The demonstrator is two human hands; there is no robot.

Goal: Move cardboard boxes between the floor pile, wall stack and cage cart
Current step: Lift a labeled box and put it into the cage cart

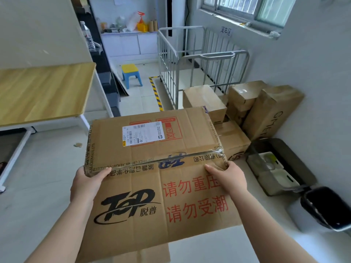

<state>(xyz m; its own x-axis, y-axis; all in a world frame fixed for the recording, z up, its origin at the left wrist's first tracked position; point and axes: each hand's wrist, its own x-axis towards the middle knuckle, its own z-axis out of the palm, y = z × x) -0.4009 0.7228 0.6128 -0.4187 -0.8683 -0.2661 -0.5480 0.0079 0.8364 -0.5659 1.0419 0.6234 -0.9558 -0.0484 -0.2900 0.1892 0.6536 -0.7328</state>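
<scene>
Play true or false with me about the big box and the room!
1. Both hands hold the big box. True: the left hand and right hand grip its near edge.
2. The cage cart is full of boxes. False: none show inside it.
3. The little stool is red. False: it has a yellow top and blue legs.
4. Boxes sit by the wall on the right. True.
5. The box has a white label. True.

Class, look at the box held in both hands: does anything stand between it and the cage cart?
Yes. A box stands on the floor against the cage cart's near side, directly beyond the held box.
</scene>
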